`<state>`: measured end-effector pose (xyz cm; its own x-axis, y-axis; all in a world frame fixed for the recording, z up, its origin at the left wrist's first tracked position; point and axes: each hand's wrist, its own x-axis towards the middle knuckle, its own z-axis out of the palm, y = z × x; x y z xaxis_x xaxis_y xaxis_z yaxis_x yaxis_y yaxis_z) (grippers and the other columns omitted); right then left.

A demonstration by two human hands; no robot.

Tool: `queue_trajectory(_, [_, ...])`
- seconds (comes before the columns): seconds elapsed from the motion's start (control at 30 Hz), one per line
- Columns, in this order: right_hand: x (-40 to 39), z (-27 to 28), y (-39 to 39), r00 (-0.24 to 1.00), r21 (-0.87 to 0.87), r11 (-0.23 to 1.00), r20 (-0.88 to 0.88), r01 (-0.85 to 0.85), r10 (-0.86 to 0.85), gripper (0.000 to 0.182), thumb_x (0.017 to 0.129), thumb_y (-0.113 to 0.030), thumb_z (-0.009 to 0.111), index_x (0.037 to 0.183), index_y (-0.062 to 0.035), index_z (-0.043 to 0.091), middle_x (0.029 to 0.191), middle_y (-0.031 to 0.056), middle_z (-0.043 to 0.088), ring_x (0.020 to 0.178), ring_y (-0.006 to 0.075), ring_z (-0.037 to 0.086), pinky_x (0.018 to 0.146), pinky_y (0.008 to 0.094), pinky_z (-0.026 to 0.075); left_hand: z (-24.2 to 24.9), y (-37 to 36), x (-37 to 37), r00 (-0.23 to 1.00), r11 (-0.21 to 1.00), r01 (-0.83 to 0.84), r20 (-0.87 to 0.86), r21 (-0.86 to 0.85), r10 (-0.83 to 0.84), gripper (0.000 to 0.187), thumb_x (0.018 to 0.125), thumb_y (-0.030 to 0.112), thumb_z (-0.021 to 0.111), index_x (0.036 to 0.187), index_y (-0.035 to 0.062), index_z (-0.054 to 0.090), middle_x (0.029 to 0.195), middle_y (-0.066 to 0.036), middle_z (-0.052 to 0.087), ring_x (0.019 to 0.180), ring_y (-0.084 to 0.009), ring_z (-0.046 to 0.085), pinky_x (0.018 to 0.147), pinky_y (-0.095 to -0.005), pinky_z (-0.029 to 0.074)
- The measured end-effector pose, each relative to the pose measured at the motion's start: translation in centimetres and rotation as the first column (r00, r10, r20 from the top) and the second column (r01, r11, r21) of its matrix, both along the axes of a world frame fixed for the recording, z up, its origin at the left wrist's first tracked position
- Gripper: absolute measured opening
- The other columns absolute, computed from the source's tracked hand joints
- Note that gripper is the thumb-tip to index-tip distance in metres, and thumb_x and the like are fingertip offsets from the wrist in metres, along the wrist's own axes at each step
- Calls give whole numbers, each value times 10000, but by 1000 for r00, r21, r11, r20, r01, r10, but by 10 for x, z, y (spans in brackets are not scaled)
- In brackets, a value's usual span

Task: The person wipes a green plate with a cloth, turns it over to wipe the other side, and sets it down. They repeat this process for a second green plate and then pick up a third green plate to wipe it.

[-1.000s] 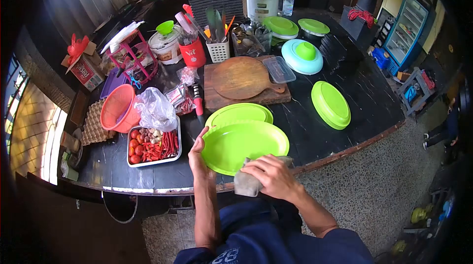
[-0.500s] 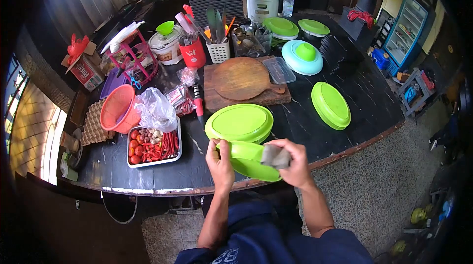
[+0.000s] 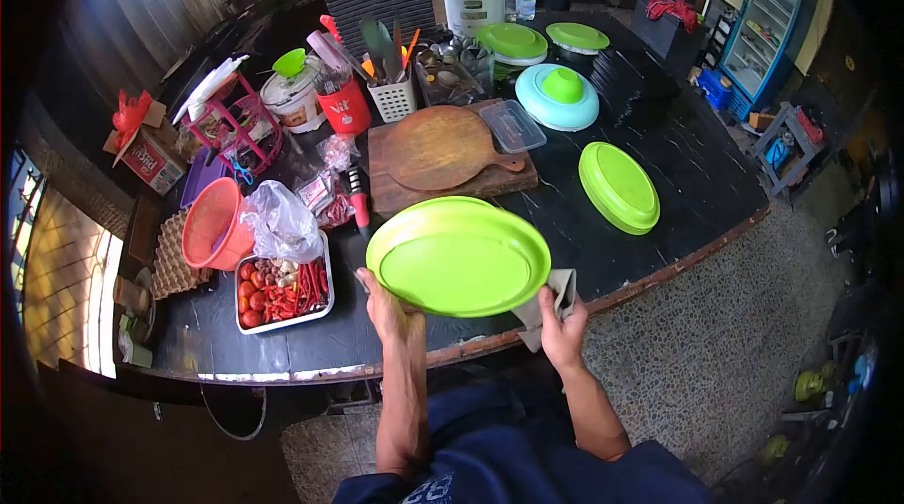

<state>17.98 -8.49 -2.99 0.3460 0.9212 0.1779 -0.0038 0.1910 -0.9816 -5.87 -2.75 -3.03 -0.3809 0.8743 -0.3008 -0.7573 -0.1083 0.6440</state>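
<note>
Near the table's front edge, a bright green oval plate is held with its hollow inner face turned up toward me. My left hand grips its lower left rim, fingers partly hidden underneath. At the lower right rim, my right hand pinches a grey-brown cloth against the plate, and part of the cloth hangs below. Behind the held plate, a sliver of another green rim shows; most of it is covered. To the right, another green oval dish lies on the black table.
A tray of tomatoes and chillies stands left, beside an orange basket. Behind the plate are a round wooden board and a clear lid. Stacked green and light-blue dishes sit farther back. The table edge curves close to me.
The green plate has turned from a tilted, edge-on pose to face up toward me and has risen slightly. My right hand and cloth have shifted to its right rim. The camera view has shifted slightly.
</note>
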Motion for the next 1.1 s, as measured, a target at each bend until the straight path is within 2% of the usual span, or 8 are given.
queue_trajectory(0.1, [8,-21,-9,993,-78,996,104,-53,61,223,1019,-200,649,1108,5,644,1024,51,683,958,124,614,848,284,485,-5,15,15,993,998,59,101,11,-60,546,1090,469,418,1318,-10,549,1210,-110,692,1034,-233,705,889,-372,575])
queue_trajectory(0.23, [22,-21,-4,870,-102,965,-419,240,-261,371,1035,-277,630,1271,9,607,1189,53,643,1096,134,580,959,297,469,-1,28,49,992,994,106,-65,1,-106,474,1113,384,393,1323,-13,547,1247,-120,681,1096,-224,684,943,-369,560])
queue_trajectory(0.5, [130,-35,6,948,-196,933,-40,303,-316,355,1004,-253,679,1220,28,657,1128,68,700,1033,145,625,925,315,488,-19,75,150,932,930,323,-112,-176,-345,290,1099,259,460,1235,34,583,1259,-100,662,1127,-217,650,957,-391,527])
queue_trajectory(0.67, [185,-62,29,907,-199,900,-87,389,-411,421,995,-271,695,1262,49,635,1196,93,690,1056,164,628,933,324,496,-30,132,230,780,794,608,-194,3,-596,461,1057,85,441,1510,4,409,1371,-158,589,1249,-261,576,1068,-418,448])
queue_trajectory(0.77, [207,-71,56,861,-194,864,-129,465,-492,446,990,-279,702,1281,48,622,1213,101,682,1066,172,627,936,328,497,-39,167,278,633,741,661,-442,-120,-636,523,1071,128,458,1566,34,317,1401,-157,567,1249,-277,563,1012,-463,466])
queue_trajectory(0.83, [216,-71,74,814,-246,820,-158,516,-560,454,989,-280,704,1296,42,613,1222,102,678,1070,174,627,929,334,503,-39,183,301,515,656,727,-471,-204,-717,574,1055,102,493,1586,51,279,1280,-119,626,1044,-242,647,756,-393,551])
queue_trajectory(0.9, [221,-73,90,797,-208,829,-232,520,-558,452,988,-270,703,1301,42,611,1224,110,683,1054,183,644,913,345,511,-54,198,321,502,680,692,-516,-240,-694,561,993,129,609,1506,1,420,1127,-126,694,819,-206,651,682,-341,521])
queue_trajectory(1.1, [229,-83,117,862,-344,845,-155,410,-482,442,987,-251,704,1308,33,596,1240,104,672,1096,187,625,951,339,481,-69,224,346,335,814,421,-765,-401,-550,501,866,129,719,1341,10,616,1017,-186,735,1012,-278,716,894,-367,552])
